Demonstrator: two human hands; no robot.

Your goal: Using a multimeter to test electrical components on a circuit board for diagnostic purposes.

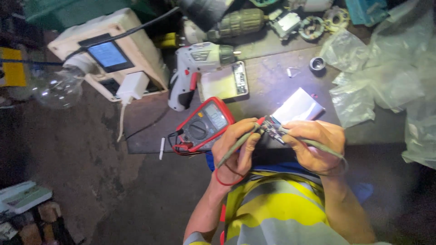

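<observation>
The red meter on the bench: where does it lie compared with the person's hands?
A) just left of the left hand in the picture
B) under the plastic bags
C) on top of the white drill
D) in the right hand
A: the meter lies on the bench beside the left hand, below the drill, well clear of the bags.

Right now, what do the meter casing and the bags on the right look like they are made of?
Multimeter: grey hard plastic body in a red, matte, rubbery-looking bumper, with a glossy display window. Bags: thin clear plastic film, crinkled and glinting. Both are judged by look only.
</observation>
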